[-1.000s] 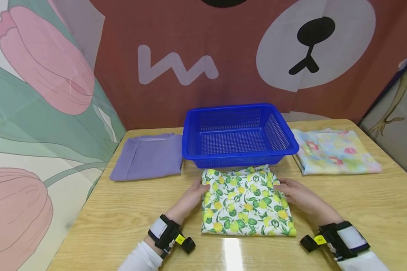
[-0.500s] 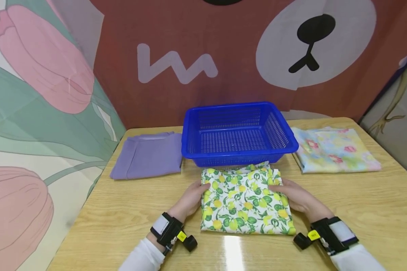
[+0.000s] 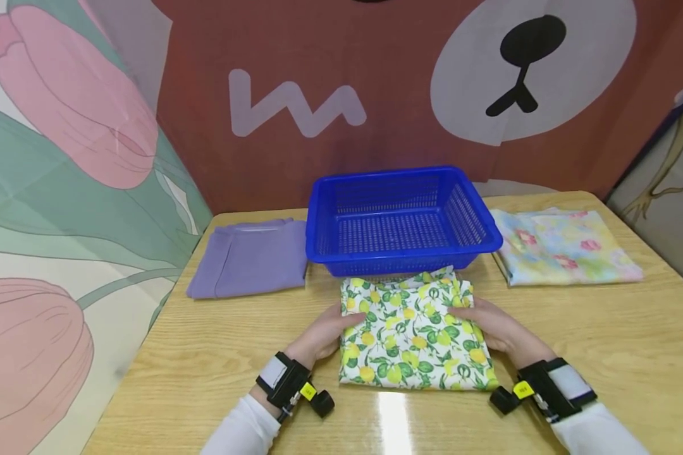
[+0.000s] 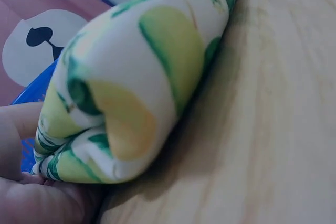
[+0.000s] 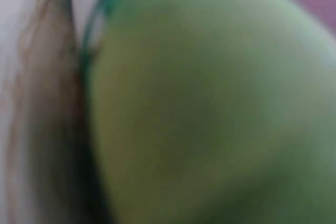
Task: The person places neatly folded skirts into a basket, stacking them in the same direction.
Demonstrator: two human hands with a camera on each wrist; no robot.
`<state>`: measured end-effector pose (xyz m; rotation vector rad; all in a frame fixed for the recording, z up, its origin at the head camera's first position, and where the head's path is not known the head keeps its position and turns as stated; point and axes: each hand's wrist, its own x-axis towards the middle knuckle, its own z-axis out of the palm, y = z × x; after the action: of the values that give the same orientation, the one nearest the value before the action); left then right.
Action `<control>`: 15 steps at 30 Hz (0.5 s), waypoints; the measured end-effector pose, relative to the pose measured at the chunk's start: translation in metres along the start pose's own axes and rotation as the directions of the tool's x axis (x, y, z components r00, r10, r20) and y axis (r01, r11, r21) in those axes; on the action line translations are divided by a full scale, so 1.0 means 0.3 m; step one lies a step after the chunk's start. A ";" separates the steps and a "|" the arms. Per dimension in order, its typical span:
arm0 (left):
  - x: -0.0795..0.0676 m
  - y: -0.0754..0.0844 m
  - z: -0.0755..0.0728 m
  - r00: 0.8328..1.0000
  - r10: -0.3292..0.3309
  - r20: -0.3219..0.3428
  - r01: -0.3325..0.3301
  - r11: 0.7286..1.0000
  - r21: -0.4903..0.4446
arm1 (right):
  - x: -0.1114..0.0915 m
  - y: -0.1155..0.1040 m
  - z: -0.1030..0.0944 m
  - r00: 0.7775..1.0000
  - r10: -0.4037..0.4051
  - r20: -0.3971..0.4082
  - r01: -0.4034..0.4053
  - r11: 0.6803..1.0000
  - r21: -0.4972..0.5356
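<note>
A folded white cloth with a lemon print (image 3: 412,341) lies on the table in front of the basket, its far corner raised near the basket's wall. My left hand (image 3: 324,332) grips its left edge, thumb on top and the other fingers hidden underneath. The left wrist view shows the thumb and palm pinching the bulging fold of the lemon cloth (image 4: 131,87). On the opposite edge my right hand (image 3: 498,322) holds the cloth the same way, thumb over the top. In the right wrist view the lemon cloth (image 5: 199,98) fills most of the picture, blurred.
Behind the lemon cloth stands a blue plastic basket (image 3: 404,258) with nothing in it. A folded purple cloth (image 3: 256,259) lies to its left, a folded pastel floral cloth (image 3: 569,249) to its right. All rest on a wooden table (image 3: 205,354) against a printed curtain (image 3: 319,50).
My right hand has moved left and farther over the cloth's right edge, its thumb now on top. My left thumb reaches farther in. The cloth's far corner has risen slightly.
</note>
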<state>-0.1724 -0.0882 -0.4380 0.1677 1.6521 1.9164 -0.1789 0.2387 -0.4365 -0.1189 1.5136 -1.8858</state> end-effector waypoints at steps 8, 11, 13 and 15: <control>-0.001 0.004 0.015 0.995 -0.016 -0.100 0.014 1.000 -0.022 | -0.001 -0.011 0.000 1.000 0.003 0.015 -0.004 1.000 0.028; -0.003 0.003 0.024 0.993 -0.016 -0.116 0.012 0.999 -0.033 | -0.006 -0.008 0.000 1.000 0.001 0.020 -0.002 0.999 0.034; -0.007 0.003 0.029 0.992 -0.019 -0.124 0.015 0.999 -0.032 | -0.010 -0.005 0.002 1.000 0.000 0.023 -0.001 0.999 0.034; -0.009 0.003 0.034 0.991 -0.018 -0.131 0.015 1.000 -0.028 | -0.016 -0.002 0.002 1.000 0.000 0.026 -0.001 1.000 0.031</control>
<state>-0.1657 -0.0808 -0.4342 0.0175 1.7062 1.9729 -0.1753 0.2409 -0.4343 -0.1284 1.4659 -1.8998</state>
